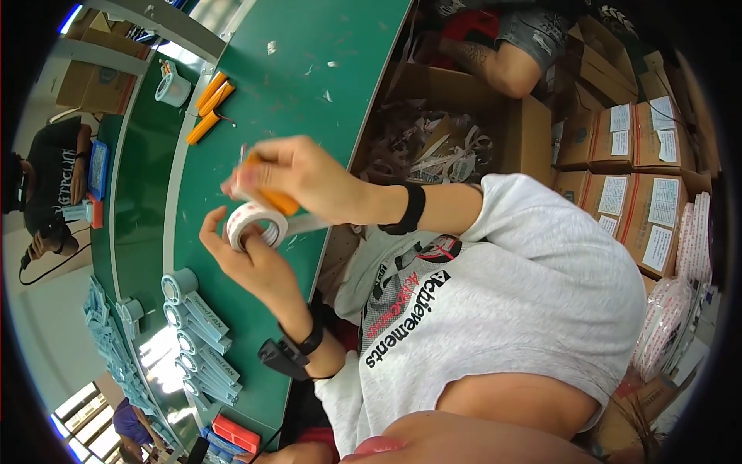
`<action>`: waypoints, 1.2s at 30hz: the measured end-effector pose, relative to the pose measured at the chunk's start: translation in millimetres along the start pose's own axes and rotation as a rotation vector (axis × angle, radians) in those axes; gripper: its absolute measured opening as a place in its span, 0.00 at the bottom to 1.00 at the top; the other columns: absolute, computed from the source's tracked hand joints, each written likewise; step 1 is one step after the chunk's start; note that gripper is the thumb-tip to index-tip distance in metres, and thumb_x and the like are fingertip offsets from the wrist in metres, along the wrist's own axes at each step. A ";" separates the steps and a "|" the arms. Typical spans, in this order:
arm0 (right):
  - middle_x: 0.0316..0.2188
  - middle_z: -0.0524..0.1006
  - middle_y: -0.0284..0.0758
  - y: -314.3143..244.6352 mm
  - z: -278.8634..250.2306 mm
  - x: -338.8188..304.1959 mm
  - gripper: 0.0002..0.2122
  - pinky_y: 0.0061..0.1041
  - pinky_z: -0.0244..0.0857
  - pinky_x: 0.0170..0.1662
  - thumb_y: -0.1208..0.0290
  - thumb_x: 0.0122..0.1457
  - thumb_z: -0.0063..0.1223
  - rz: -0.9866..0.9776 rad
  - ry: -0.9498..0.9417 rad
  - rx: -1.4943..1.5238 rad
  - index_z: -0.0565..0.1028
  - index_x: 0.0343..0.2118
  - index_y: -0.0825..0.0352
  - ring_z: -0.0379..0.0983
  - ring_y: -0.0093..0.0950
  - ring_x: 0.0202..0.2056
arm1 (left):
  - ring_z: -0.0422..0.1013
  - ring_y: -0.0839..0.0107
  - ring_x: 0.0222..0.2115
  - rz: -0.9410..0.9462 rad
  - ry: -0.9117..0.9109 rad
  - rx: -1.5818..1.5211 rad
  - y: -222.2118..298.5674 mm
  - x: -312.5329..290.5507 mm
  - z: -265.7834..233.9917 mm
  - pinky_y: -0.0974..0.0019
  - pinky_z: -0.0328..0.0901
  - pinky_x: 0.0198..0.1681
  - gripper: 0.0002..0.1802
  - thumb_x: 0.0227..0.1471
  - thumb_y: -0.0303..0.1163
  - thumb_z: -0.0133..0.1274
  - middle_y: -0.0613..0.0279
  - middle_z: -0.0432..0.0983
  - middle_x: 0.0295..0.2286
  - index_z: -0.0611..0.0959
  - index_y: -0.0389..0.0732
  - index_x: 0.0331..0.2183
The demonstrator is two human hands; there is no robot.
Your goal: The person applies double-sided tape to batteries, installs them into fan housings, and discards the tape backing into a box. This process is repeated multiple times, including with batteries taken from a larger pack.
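Note:
My left hand (259, 267) holds a white tape roll with red print (253, 224) just above the green table (309, 69). My right hand (297, 174), with a black band on its wrist, is closed on an orange stick (277, 201) right over the roll. A strip of tape runs from the roll to the stick. My left wrist carries a black watch (297, 348). Several more orange sticks (210, 100) lie on the table farther away.
Rows of pale blue cylinder parts (197, 340) lie near the table edge, with a red box (236, 433) beyond. A white roll (171, 87) stands by the sticks. A carton of paper scraps (433, 147), stacked labelled cartons (641, 178), and a person in black (54, 178) surround me.

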State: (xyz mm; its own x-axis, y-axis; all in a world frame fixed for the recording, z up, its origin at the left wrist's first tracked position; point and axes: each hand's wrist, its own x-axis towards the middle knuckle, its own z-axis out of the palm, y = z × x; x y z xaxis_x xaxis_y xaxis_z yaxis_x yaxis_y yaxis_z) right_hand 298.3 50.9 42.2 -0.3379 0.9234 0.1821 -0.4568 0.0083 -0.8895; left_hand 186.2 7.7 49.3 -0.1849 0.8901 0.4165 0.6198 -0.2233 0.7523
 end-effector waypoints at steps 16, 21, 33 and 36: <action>0.34 0.74 0.34 -52.2 -47.8 3.0 0.07 0.18 0.66 0.35 0.79 0.47 0.57 -0.518 0.137 -0.284 0.73 0.31 0.71 0.70 0.21 0.32 | 0.65 0.56 0.42 0.314 -0.081 0.549 -57.1 53.2 -7.7 0.60 0.59 0.47 0.26 0.40 0.21 0.47 0.48 0.69 0.38 0.69 0.35 0.47; 0.34 0.72 0.32 -31.4 -66.8 -5.2 0.10 0.15 0.63 0.35 0.84 0.42 0.58 -0.416 0.128 -0.447 0.75 0.31 0.69 0.67 0.18 0.32 | 0.70 0.68 0.30 -0.179 -0.416 -0.083 -79.1 86.3 -79.4 0.70 0.66 0.29 0.22 0.43 0.27 0.47 0.53 0.69 0.36 0.71 0.36 0.44; 0.36 0.72 0.34 -32.0 -71.8 -15.6 0.08 0.17 0.65 0.38 0.84 0.44 0.56 -0.377 0.219 -0.622 0.75 0.30 0.72 0.70 0.22 0.35 | 0.70 0.64 0.28 -0.161 -0.689 0.369 -44.9 98.8 15.8 0.64 0.65 0.30 0.32 0.43 0.37 0.55 0.50 0.67 0.37 0.63 0.35 0.48; 0.36 0.71 0.34 -42.3 -88.6 -33.9 0.08 0.19 0.66 0.39 0.85 0.44 0.55 -0.174 0.189 -0.598 0.75 0.31 0.72 0.71 0.23 0.36 | 0.60 0.50 0.50 0.210 -0.428 0.482 -68.1 111.8 -38.8 0.56 0.59 0.51 0.49 0.33 0.38 0.64 0.44 0.57 0.51 0.57 0.45 0.56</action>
State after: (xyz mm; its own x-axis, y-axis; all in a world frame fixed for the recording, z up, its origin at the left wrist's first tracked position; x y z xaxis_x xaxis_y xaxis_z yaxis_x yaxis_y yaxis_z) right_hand 402.0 53.3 36.5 -0.1247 0.9405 0.3161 0.0641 0.3255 -0.9434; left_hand 93.7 107.0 64.4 0.2330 0.9483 0.2156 0.8987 -0.2947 0.3249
